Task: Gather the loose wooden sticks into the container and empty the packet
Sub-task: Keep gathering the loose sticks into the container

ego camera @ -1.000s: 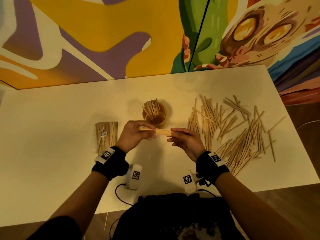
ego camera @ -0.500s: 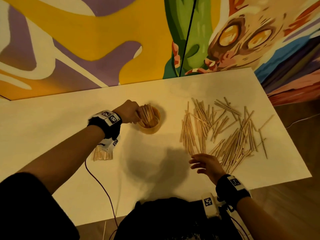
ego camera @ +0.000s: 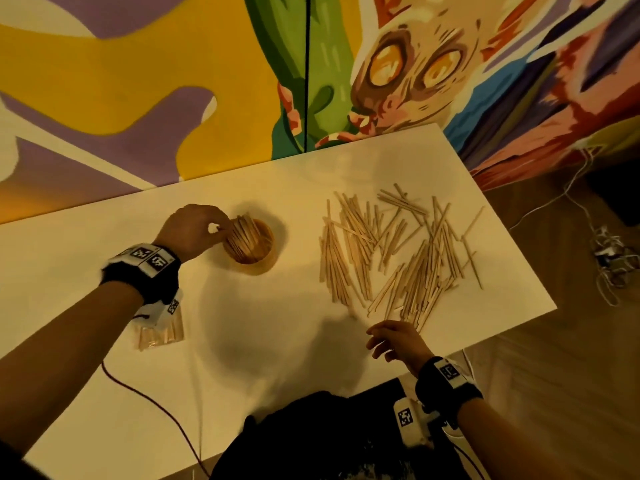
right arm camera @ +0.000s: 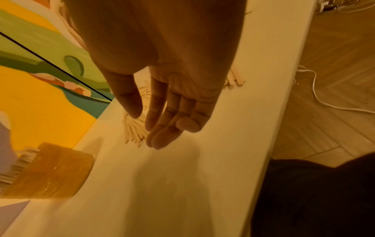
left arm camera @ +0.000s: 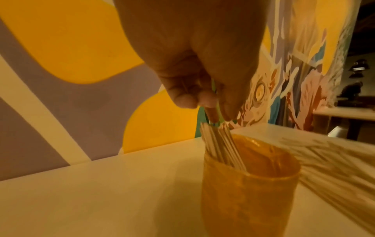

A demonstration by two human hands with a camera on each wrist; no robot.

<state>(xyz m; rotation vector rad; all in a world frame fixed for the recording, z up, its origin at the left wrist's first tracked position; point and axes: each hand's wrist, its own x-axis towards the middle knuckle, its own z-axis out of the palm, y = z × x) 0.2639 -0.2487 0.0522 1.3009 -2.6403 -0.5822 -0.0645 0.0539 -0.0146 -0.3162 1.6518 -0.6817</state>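
An amber translucent container point(ego camera: 258, 266) point(left arm camera: 243, 192) point(right arm camera: 50, 170) stands on the white table point(ego camera: 263, 344), with a bundle of wooden sticks point(ego camera: 246, 237) point(left arm camera: 219, 147) leaning inside it. My left hand point(ego camera: 221, 228) point(left arm camera: 207, 109) hovers over its left rim, loosely curled fingertips just at the stick tops, nothing visibly held between them. Several loose sticks point(ego camera: 398, 251) point(right arm camera: 134, 128) lie scattered to the right. My right hand point(ego camera: 381, 337) point(right arm camera: 148, 126) hangs empty and relaxed just above the table at the pile's near end. The clear packet of sticks point(ego camera: 161, 332) lies partly hidden under my left wrist.
A painted mural wall point(ego camera: 138, 81) runs along the table's far edge. The table's right edge point(ego camera: 519, 244) drops to a wooden floor with white cables point(ego camera: 609, 251). A red cable point(ego camera: 156, 407) trails from my left wrist across the table's near side.
My left hand carried the sticks from the middle of the table to the container, where they now stand. My right hand let go and drew back to the pile's near end.
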